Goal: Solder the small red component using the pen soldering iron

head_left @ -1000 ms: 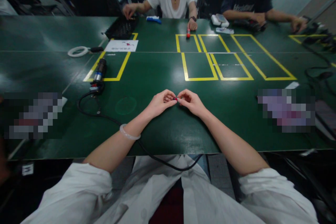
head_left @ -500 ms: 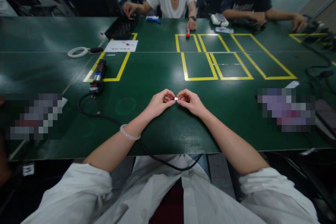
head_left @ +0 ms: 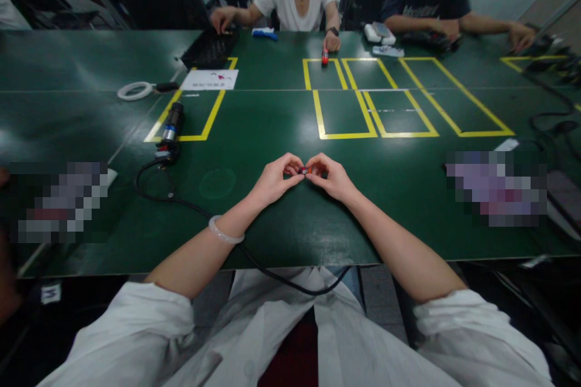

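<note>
Between my fingertips sits a small red and silver part [head_left: 304, 171], too small to name more exactly. My left hand [head_left: 280, 176] pinches its left end, and a pale bangle circles that wrist. From the other side, my right hand [head_left: 330, 176] pinches the right end. Both hands are just above the green table [head_left: 299, 224], near its front edge, with thumbs and forefingers almost meeting. My fingers hide much of the part.
A black electric screwdriver [head_left: 172, 124] with a cable lies on the left, by a white card [head_left: 210, 79] and a black tray [head_left: 211, 48]. Yellow tape [head_left: 348, 136] marks boxes on the table. Across from me, a co-worker's hand [head_left: 331, 42] touches a red cylinder [head_left: 325, 57].
The small part between my fingers now shows red and dark surfaces where a bright white glint was before. My hands have stayed nearly in place.
</note>
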`<state>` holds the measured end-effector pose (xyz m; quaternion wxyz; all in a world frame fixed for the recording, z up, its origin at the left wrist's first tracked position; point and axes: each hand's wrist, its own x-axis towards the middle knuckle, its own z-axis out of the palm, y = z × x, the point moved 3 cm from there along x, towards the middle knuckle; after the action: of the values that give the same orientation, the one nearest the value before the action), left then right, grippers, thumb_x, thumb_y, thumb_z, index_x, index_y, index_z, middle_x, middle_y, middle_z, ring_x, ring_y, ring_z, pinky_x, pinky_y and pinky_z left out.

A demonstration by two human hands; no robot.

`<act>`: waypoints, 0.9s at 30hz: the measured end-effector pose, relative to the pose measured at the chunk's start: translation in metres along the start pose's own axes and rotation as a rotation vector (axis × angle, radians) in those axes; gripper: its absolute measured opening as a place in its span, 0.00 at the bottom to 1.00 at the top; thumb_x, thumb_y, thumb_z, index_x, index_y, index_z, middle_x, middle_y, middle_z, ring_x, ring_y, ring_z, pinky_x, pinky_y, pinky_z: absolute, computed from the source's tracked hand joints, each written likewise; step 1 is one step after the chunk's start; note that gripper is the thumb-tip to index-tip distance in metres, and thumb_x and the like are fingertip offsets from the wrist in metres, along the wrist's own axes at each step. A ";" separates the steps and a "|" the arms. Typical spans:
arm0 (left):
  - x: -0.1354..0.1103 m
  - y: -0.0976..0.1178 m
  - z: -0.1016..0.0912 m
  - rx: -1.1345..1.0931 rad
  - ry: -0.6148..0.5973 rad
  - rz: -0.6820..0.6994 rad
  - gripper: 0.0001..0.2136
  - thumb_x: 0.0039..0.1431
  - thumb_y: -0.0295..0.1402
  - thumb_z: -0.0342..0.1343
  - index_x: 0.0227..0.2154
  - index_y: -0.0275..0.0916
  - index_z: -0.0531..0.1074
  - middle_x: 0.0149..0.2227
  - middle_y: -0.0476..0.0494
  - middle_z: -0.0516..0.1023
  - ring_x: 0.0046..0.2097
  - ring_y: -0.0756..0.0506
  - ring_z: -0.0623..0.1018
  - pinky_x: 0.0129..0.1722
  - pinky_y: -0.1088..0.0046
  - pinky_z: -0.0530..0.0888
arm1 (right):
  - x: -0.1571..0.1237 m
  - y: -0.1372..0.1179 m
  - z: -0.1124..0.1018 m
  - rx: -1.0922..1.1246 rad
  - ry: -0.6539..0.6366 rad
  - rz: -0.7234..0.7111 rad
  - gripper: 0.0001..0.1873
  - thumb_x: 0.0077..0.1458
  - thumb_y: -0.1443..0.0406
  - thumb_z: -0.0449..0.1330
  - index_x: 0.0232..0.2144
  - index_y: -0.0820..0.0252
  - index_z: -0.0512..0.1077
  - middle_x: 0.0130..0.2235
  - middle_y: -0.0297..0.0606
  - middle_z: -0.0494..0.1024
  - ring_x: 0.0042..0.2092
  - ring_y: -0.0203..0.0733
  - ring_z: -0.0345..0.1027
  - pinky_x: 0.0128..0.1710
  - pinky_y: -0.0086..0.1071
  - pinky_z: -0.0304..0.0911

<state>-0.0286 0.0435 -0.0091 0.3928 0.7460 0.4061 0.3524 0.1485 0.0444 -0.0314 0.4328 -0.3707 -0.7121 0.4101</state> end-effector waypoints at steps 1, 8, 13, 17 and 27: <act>0.000 0.000 0.000 0.024 0.000 0.011 0.09 0.57 0.34 0.60 0.39 0.36 0.71 0.38 0.45 0.76 0.37 0.50 0.75 0.43 0.71 0.72 | 0.000 -0.001 0.000 -0.001 0.000 -0.003 0.09 0.55 0.61 0.63 0.37 0.57 0.69 0.32 0.33 0.74 0.30 0.35 0.64 0.30 0.31 0.59; -0.001 -0.001 -0.001 0.060 0.007 0.004 0.09 0.58 0.34 0.59 0.39 0.36 0.72 0.39 0.45 0.77 0.38 0.49 0.76 0.43 0.70 0.73 | -0.001 0.000 0.000 -0.020 0.000 0.004 0.11 0.53 0.62 0.63 0.39 0.57 0.69 0.34 0.33 0.76 0.30 0.34 0.66 0.30 0.31 0.61; 0.000 -0.003 0.000 0.051 0.004 0.008 0.09 0.58 0.34 0.60 0.40 0.37 0.72 0.39 0.45 0.77 0.38 0.49 0.76 0.44 0.70 0.73 | -0.001 0.004 0.000 -0.029 -0.005 -0.006 0.10 0.54 0.63 0.63 0.39 0.57 0.69 0.34 0.33 0.75 0.30 0.34 0.66 0.30 0.31 0.61; 0.001 -0.003 0.000 0.057 -0.003 -0.013 0.09 0.58 0.35 0.60 0.40 0.37 0.72 0.39 0.45 0.77 0.38 0.48 0.76 0.44 0.69 0.73 | 0.000 0.003 0.000 -0.040 -0.002 0.001 0.11 0.53 0.64 0.63 0.40 0.57 0.69 0.34 0.33 0.76 0.30 0.34 0.66 0.30 0.31 0.61; 0.000 -0.006 -0.001 0.024 0.002 -0.021 0.10 0.60 0.38 0.59 0.40 0.37 0.73 0.40 0.44 0.78 0.40 0.47 0.76 0.45 0.69 0.73 | 0.001 0.005 -0.002 -0.068 0.007 0.021 0.10 0.56 0.60 0.63 0.38 0.58 0.71 0.32 0.33 0.73 0.30 0.35 0.66 0.30 0.31 0.60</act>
<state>-0.0311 0.0461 -0.0142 0.3872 0.7460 0.4184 0.3442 0.1508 0.0475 -0.0351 0.4180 -0.3940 -0.7203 0.3888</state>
